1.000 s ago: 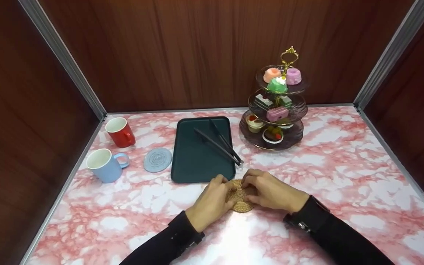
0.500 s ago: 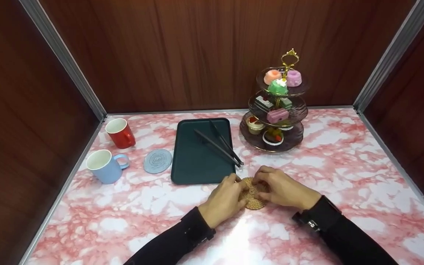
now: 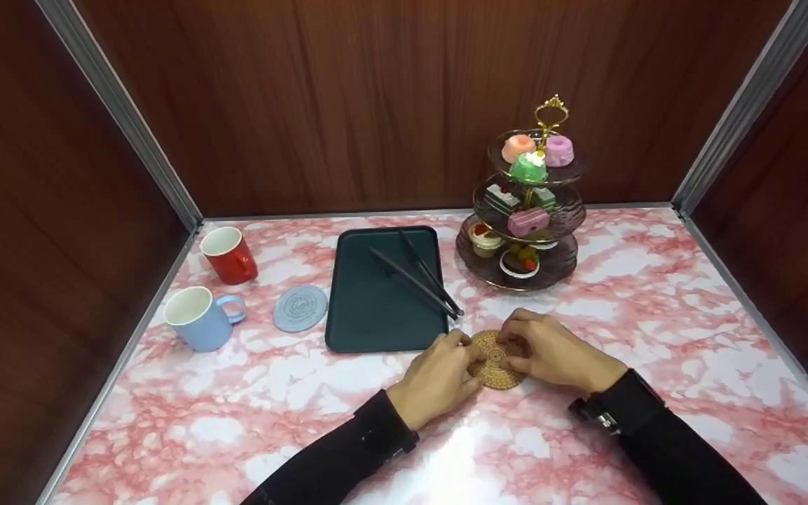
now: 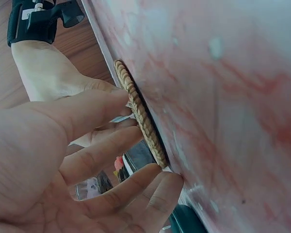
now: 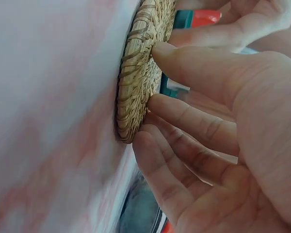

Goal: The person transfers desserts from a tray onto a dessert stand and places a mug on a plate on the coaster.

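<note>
A round woven straw coaster (image 3: 494,379) lies flat on the table, just right of the tray's near corner. My left hand (image 3: 439,375) touches its left side; the left wrist view shows the thumb and fingertips against the coaster's edge (image 4: 140,114). From the other side my right hand (image 3: 558,351) rests its thumb and index fingertip on the woven top, as the right wrist view shows, with the other fingers by the rim (image 5: 136,82). Neither hand visibly wraps round the coaster. Part of its top is hidden by fingers.
A dark green tray (image 3: 369,308) bears black tongs (image 3: 414,277), whose end sticks out past its right edge. A grey-blue coaster (image 3: 299,308), a light blue mug (image 3: 204,322) and a red mug (image 3: 229,256) stand left. A three-tier dessert stand (image 3: 562,259) is back right.
The straw coaster has slid to the right and slightly away, with both hands travelling along on it. Tray, tongs, mugs and dessert stand stay in their places.
</note>
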Demonstrator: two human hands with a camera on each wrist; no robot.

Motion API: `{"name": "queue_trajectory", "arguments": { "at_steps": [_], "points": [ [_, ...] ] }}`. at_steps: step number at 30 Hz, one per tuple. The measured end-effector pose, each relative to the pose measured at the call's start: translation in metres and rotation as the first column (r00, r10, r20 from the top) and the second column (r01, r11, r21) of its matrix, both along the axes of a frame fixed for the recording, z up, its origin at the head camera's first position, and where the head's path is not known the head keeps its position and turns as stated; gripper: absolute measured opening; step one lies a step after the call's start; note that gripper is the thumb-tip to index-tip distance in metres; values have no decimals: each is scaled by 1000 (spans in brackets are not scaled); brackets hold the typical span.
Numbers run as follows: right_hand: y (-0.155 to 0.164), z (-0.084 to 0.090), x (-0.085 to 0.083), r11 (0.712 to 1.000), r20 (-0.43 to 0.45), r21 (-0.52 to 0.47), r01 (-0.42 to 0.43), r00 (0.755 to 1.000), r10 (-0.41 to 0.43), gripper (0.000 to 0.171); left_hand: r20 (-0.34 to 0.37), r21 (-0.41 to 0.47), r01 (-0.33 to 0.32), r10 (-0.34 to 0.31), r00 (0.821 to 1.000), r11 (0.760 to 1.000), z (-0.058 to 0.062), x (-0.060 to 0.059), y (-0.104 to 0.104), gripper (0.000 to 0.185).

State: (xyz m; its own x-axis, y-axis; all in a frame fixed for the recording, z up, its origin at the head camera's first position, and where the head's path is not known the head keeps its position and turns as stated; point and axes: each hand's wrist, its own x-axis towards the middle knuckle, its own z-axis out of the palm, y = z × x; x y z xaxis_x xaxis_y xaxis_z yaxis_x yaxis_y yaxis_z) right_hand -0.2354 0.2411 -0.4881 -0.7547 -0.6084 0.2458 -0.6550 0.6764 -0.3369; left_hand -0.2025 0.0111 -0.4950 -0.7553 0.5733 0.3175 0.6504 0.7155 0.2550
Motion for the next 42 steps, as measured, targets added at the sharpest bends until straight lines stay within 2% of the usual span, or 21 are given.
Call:
{"name": "queue_trajectory", "arguments": {
  "at_steps": [8, 20, 31, 42],
  "points": [
    [14, 1, -7, 999, -26, 12, 45, 999, -45, 29, -13, 19, 2, -1, 1000, 1000, 1, -2, -5, 24],
    [41, 2, -18, 992, -13, -30, 120, 993, -120, 28, -44, 57, 14, -12, 999, 998, 2, -5, -12, 26],
    [59, 3, -23, 976, 24, -51, 210, 978, -209, 27, -61, 78, 14, -9, 998, 997, 6, -10, -19, 27],
    [76, 5, -28, 959, -14, -14, 285, 958, -285, 29, -32, 104, -40, 44, 999, 994, 11, -13, -29, 28]
  ]
}}
